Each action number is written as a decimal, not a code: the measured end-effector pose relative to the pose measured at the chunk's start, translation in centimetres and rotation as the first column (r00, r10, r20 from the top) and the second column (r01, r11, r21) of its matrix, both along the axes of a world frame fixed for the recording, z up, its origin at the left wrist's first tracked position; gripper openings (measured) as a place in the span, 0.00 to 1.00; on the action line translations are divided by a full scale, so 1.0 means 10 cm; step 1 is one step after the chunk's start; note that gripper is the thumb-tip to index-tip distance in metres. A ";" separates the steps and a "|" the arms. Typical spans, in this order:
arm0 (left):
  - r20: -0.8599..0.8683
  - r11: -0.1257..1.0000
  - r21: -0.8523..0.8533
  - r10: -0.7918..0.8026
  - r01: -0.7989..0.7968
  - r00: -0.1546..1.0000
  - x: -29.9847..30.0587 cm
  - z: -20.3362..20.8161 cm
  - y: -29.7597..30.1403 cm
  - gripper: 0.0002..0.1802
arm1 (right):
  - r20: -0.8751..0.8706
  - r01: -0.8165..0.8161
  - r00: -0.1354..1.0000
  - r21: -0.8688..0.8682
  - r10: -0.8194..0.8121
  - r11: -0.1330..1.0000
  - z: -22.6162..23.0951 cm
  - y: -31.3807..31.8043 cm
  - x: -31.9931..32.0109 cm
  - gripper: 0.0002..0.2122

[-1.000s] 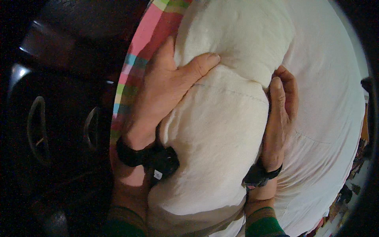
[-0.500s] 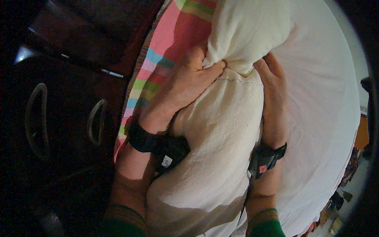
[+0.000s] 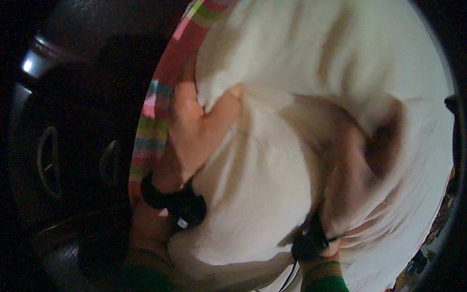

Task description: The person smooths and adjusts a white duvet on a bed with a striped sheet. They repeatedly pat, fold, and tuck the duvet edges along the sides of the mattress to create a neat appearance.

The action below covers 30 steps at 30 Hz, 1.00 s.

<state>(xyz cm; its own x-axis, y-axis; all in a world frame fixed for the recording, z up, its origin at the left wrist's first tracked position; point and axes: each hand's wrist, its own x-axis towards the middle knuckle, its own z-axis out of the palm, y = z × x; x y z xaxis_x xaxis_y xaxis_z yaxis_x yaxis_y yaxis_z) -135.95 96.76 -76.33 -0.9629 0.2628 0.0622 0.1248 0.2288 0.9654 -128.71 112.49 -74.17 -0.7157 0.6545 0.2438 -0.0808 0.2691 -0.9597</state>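
Note:
A thick cream cloth (image 3: pixel 258 185), soft and bulging, fills the space between my forearms and spreads out ahead of them. My left hand (image 3: pixel 202 124) grips its left side, thumb on top and the other fingers tucked under the fold. On the right, my right hand (image 3: pixel 345 141) lies at the cloth, blurred by motion, and its fingers cannot be made out. Whether that hand holds the cloth is unclear. Each wrist wears a black strap with a small box. Beneath the cloth's left edge shows a striped multicolored cloth (image 3: pixel 151 129).
A white sheet (image 3: pixel 418 180) covers the bed on the right. Along the left stands dark furniture with curved handles (image 3: pixel 48 163). Small cluttered items (image 3: pixel 418 263) lie beyond the bed's lower right edge.
The gathered cream cloth has spread wide at its far end. My hands have moved apart, the left one leftward and the right one rightward and nearer. The view has shifted slightly.

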 end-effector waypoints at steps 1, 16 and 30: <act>0.052 1.000 0.018 -0.010 0.009 0.999 -0.02 -0.05 0.35 0.25 | 0.183 -0.088 0.981 0.091 0.070 0.992 -0.12 0.40 -0.08 0.10; -0.234 0.826 -0.416 -0.501 0.380 0.833 -0.35 -0.09 5.41 0.21 | 0.172 -0.170 0.969 -0.068 0.180 0.983 -0.52 5.61 -0.08 0.12; 0.513 0.907 0.264 -0.420 0.327 0.749 0.01 0.46 9.06 0.15 | -0.079 -0.350 0.874 -0.787 0.479 0.508 0.12 9.15 0.20 0.19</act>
